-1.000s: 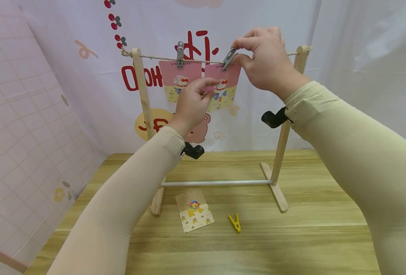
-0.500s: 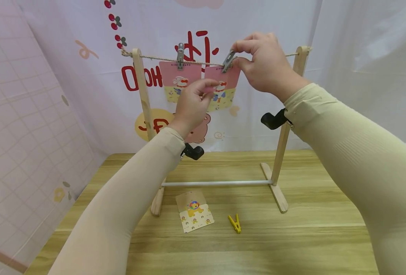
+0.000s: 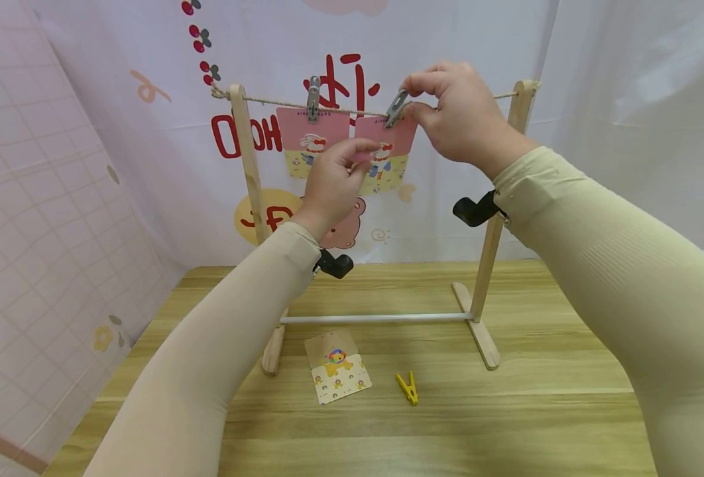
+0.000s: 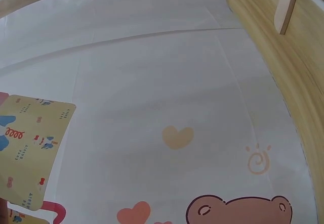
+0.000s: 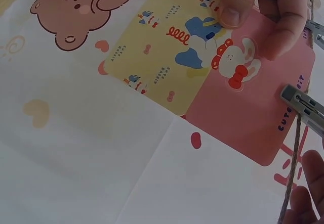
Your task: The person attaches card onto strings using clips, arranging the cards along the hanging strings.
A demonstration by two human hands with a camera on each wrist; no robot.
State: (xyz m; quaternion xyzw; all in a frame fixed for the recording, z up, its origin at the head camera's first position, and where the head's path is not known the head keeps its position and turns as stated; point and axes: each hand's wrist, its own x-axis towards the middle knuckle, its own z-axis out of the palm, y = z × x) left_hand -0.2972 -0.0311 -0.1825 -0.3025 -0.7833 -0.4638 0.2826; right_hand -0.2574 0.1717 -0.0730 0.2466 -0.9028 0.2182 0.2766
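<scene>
A pink and yellow rabbit card (image 3: 388, 162) hangs at the twine line (image 3: 358, 110). My left hand (image 3: 335, 175) pinches this card by its left side, thumb on the printed face in the right wrist view. With thumb and fingertips my right hand (image 3: 462, 116) pinches a grey clothespin (image 3: 396, 108) at its handle end. The clothespin stands tilted over the card's top edge and the twine, its tip lying on the pink part (image 5: 243, 118). Just left, a matching card (image 3: 292, 129) hangs under another grey clothespin (image 3: 313, 99), partly behind my left hand.
A wooden stand with left post (image 3: 246, 146), right post (image 3: 489, 265) and white crossbar (image 3: 382, 318) carries the twine. On the wooden table (image 3: 507, 424) lie a lion card (image 3: 338, 368) and a yellow clothespin (image 3: 408, 388). A printed white curtain (image 3: 423, 232) hangs behind.
My right hand has come down slightly with the grey clothespin, and the twine dips a little lower with the cards. My left hand stays almost in place on the card.
</scene>
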